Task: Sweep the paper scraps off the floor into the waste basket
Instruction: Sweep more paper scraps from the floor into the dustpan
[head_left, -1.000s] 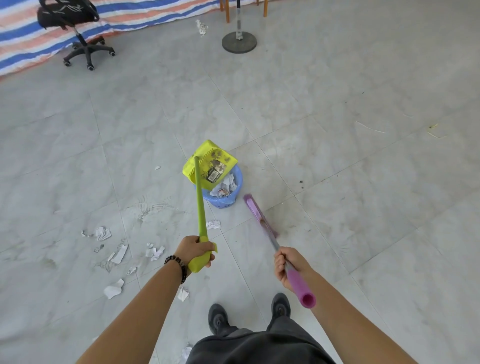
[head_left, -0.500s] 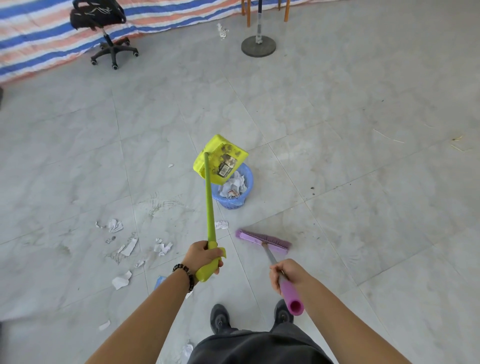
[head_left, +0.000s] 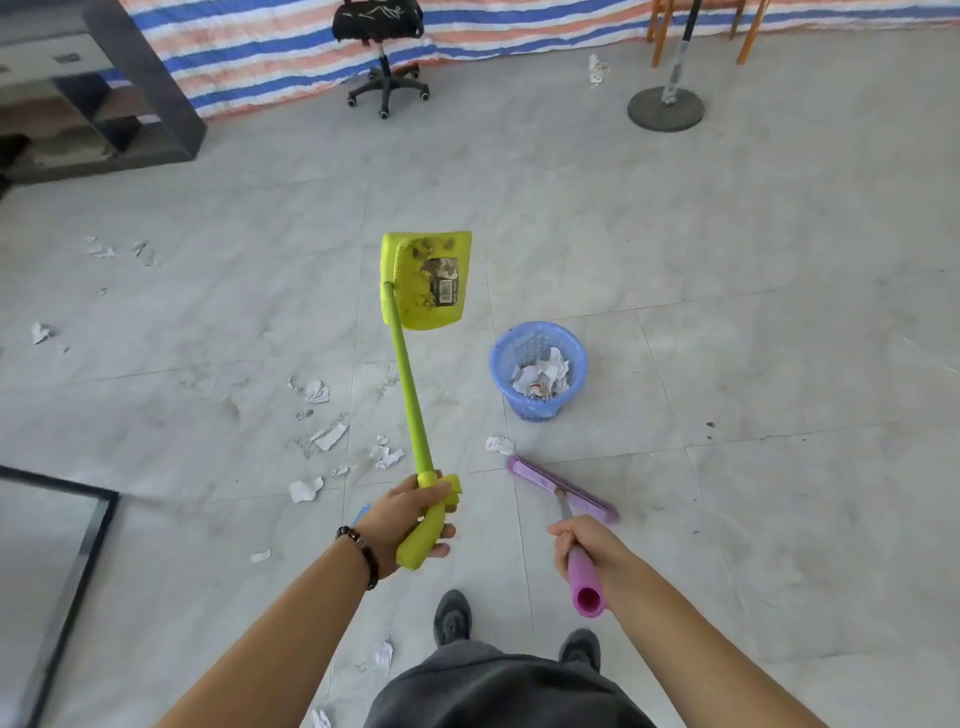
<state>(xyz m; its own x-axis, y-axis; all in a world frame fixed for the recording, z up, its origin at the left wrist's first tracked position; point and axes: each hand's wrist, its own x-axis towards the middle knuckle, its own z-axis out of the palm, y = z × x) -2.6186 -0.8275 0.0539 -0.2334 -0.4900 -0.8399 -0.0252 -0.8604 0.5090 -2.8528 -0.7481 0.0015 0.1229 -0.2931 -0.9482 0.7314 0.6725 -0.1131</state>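
Blue plastic waste basket (head_left: 535, 408) stands on the tiled floor (head_left: 727, 260) with crumpled paper (head_left: 540, 374) inside it. I see the left hand (head_left: 410, 514) clenched round the green handle of the dustpan (head_left: 426, 280), whose tray hangs raised, up and left of the basket and apart from it. The right hand (head_left: 587, 540) grips the purple broom (head_left: 561, 488), its head on the floor near the basket. One paper scrap (head_left: 500, 444) lies between them, and more scraps (head_left: 332, 436) are scattered left of the basket.
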